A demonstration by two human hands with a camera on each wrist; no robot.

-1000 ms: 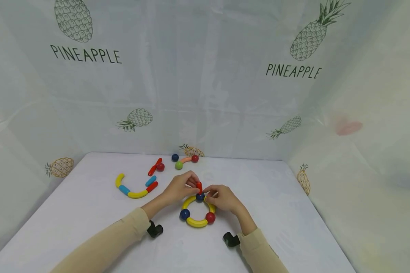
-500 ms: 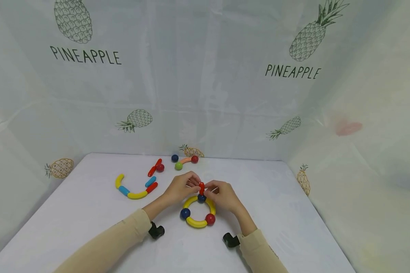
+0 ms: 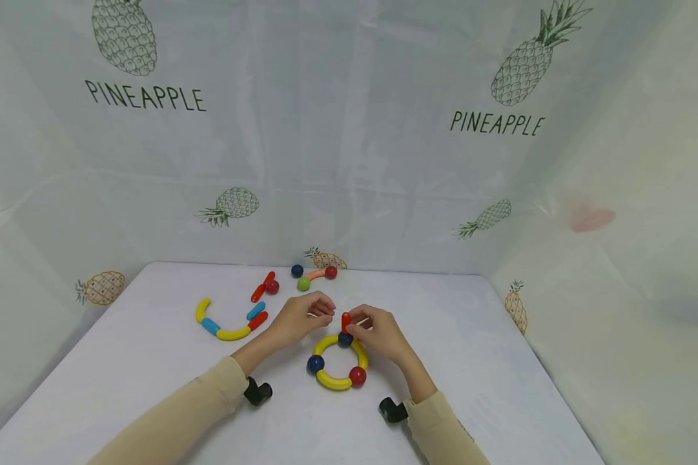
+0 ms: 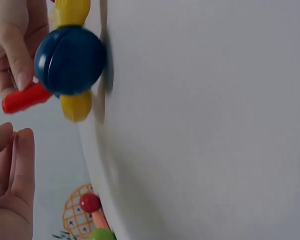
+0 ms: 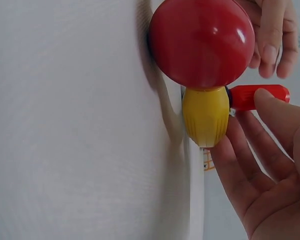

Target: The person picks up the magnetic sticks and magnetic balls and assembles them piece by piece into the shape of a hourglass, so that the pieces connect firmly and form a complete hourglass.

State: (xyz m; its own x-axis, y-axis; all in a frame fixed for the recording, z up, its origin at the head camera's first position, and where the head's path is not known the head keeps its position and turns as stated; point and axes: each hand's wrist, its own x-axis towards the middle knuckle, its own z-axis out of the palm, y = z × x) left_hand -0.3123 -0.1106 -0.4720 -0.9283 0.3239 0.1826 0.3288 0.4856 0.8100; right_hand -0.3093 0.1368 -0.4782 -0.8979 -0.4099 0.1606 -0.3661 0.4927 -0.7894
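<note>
A ring of curved yellow sticks (image 3: 334,382) joined by two blue balls and a red ball (image 3: 358,376) lies on the table. On its far blue ball (image 3: 345,340) a short red stick (image 3: 346,321) stands upright. My right hand (image 3: 381,334) pinches this red stick between thumb and fingers; the right wrist view shows the thumb laid on the stick (image 5: 250,96). My left hand (image 3: 298,320) hovers just left of it, fingers loosely bent and holding nothing. A gap parts its fingertips from the stick in the left wrist view.
Left of the ring lies a yellow, blue and red curved chain (image 3: 234,334), with a loose blue stick (image 3: 256,310) beside it. Red sticks with a red ball (image 3: 272,287) lie behind. Near the back edge are a blue ball (image 3: 297,270), a green ball (image 3: 304,283) and an orange curved stick (image 3: 316,274).
My left hand has let go of the red stick and drawn back to the left. The right hand has shifted slightly and now holds the stick, which stands on the far blue ball.
</note>
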